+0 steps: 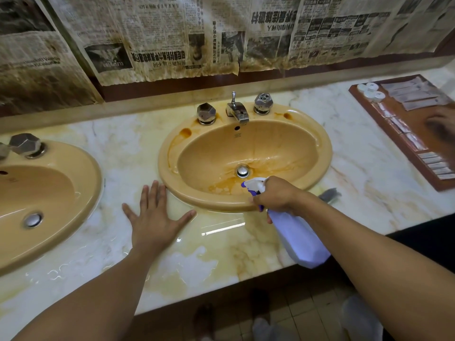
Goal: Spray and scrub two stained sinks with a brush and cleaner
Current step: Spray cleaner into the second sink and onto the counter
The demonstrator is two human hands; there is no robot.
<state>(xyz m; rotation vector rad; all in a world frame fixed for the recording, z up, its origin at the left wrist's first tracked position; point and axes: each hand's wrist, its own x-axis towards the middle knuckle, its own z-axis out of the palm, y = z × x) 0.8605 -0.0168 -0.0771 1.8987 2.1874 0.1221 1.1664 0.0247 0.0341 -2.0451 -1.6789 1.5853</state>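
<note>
The counter [221,244] is glossy pale marble with yellow-brown veins and blotches, and its front part is wet. Two orange-tan sinks are set into it: one [211,153] in the middle, streaked with brown stains, and another [49,183] at the left, cut off by the edge of view. A left hand [155,217] lies flat on the marble between them, fingers spread, just beside the middle sink's rim. At the far right is a brown tray [442,185] holding sachets [413,94] and white caps [370,91]. A blurred grey thing [328,195] lies right of the middle sink.
</note>
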